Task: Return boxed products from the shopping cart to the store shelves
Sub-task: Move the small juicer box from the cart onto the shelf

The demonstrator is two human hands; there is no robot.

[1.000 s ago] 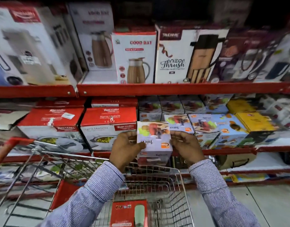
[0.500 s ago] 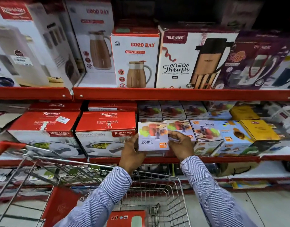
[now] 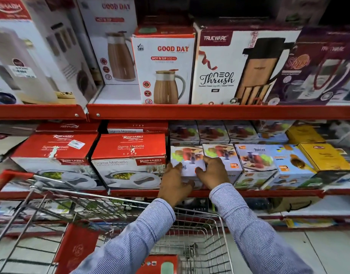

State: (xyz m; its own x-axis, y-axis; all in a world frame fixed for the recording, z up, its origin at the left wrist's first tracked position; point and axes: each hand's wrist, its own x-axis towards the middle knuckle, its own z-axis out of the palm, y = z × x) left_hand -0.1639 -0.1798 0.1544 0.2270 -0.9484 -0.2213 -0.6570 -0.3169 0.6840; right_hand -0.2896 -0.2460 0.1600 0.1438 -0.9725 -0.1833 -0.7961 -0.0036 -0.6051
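Observation:
A small white juicer box (image 3: 187, 158) with fruit pictures sits on the middle red shelf (image 3: 249, 193), between a red Rishabh casserole box (image 3: 128, 161) and another juicer box (image 3: 222, 155). My left hand (image 3: 175, 183) grips its lower left side. My right hand (image 3: 213, 172) presses on its right front edge. Below my arms stands the wire shopping cart (image 3: 219, 216). A red box (image 3: 160, 265) lies in the cart's basket.
More juicer boxes (image 3: 257, 157) and yellow boxes (image 3: 324, 157) fill the shelf to the right. Flask boxes (image 3: 164, 68) stand on the shelf above. The cart's red handle (image 3: 6, 178) is at the left. Tiled floor (image 3: 318, 252) lies at lower right.
Both hands carried the juicer box up from over the cart and forward onto the middle shelf, into the gap beside the red casserole box.

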